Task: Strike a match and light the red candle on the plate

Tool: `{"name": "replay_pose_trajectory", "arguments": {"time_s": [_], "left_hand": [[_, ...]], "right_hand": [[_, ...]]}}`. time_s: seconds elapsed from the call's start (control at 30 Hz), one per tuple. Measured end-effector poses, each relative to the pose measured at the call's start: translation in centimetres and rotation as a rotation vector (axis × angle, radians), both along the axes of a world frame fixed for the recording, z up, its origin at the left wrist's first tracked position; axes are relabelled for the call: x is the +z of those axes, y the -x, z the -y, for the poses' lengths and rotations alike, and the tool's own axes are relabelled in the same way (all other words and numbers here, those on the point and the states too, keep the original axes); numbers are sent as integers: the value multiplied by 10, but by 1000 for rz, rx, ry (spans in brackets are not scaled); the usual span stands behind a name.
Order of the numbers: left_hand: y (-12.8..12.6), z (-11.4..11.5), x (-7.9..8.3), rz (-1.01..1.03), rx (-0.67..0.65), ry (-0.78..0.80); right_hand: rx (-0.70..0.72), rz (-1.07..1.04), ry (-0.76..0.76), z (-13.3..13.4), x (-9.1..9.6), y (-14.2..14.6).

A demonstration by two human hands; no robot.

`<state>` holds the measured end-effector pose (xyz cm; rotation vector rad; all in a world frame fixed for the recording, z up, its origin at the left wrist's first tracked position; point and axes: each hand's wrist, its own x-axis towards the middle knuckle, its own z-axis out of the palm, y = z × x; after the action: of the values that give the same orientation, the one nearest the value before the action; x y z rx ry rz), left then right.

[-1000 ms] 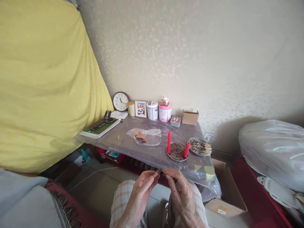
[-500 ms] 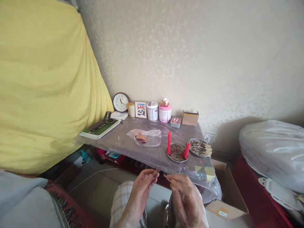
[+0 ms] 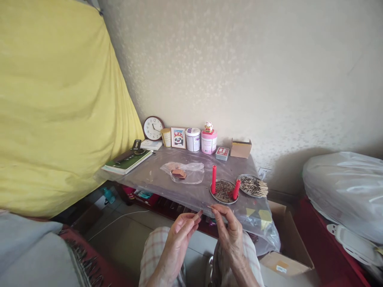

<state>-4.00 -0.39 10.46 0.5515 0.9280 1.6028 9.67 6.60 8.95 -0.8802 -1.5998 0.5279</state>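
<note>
Head cam: left hand (image 3: 181,237) has a small flat brown piece (image 3: 197,215) pinched, right hand (image 3: 229,231) pinches a thin pale wooden stick (image 3: 210,207), both near the front edge of the plastic-covered grey table (image 3: 185,193). Hands are apart. Looks like the step is lining the two up, stick tip out; I'd say the next move calls for a steady left grip and light right fingers.

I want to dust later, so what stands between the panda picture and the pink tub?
A white tub stands between the panda picture and the pink tub, as the head view shows.
</note>
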Motion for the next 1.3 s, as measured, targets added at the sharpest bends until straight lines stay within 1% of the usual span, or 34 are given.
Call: {"name": "replay_pose_trajectory", "arguments": {"time_s": [0.1,0.3,0.53,0.6,0.73,0.8,0.83,0.87,0.9,0.97,1.03,1.1,1.3], "left_hand": [[-1,-1,2,-2,8,-9],[-1,0,3,-2,3,-51],[-3,1,3,0,4,-57],[-2,0,2,5,2,-55],[1,-3,-2,14,30,-30],[1,-3,-3,19,37,-36],[1,-2,-2,16,35,-48],[1,-1,-1,9,31,-61],[0,0,0,-3,26,-69],[0,3,3,-26,18,-63],[1,4,4,-28,29,-32],[2,5,4,-21,47,-8],[4,5,4,-32,51,23]], "right_hand": [[47,-11,-22,8,4,3],[81,28,-182,15,10,9],[97,87,-222,13,6,9],[108,121,-238,14,9,7],[65,105,-272,22,21,0],[81,124,-312,20,20,0],[93,143,-342,15,16,1],[113,205,-334,8,11,3],[68,239,-315,0,3,5],[-30,214,-271,-18,-11,8],[-88,189,-228,-29,-20,9],[-102,165,-184,-32,-22,7],[-71,17,-1,-21,-9,2]]}}
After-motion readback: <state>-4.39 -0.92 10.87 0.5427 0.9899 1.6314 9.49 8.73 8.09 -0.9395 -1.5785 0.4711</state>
